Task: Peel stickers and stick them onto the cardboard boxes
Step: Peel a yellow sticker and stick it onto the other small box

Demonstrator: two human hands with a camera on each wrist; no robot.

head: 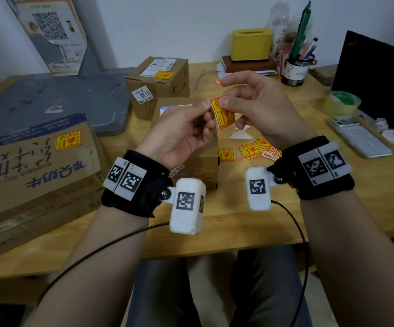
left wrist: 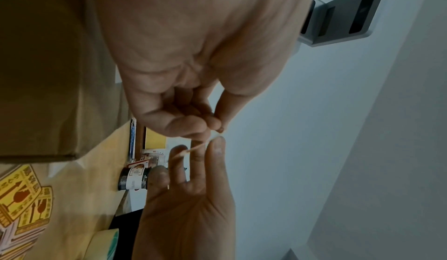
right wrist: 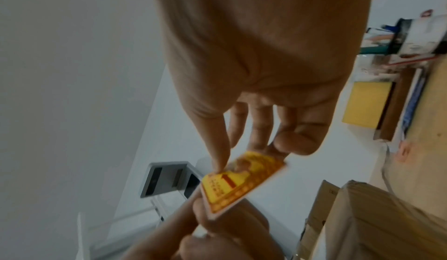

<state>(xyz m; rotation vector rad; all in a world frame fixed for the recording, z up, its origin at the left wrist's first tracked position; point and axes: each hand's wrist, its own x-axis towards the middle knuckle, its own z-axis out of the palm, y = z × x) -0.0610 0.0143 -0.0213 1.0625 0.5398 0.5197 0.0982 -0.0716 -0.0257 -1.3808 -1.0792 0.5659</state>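
both hands are raised above the wooden table (head: 238, 223). the left hand (head: 179, 135) pinches a corner of the yellow-and-red square paper sticker (head: 223, 113) between thumb and forefinger, while the right hand (head: 259, 109) pinches its upper edge. the sticker hangs over a small brown cardboard box (head: 205, 161), with loose yellow stickers (head: 259, 148) lying just to the box's right.

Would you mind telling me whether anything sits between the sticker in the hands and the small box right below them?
Nothing visible does: the sticker is held just above the small box, whose top looks bare.
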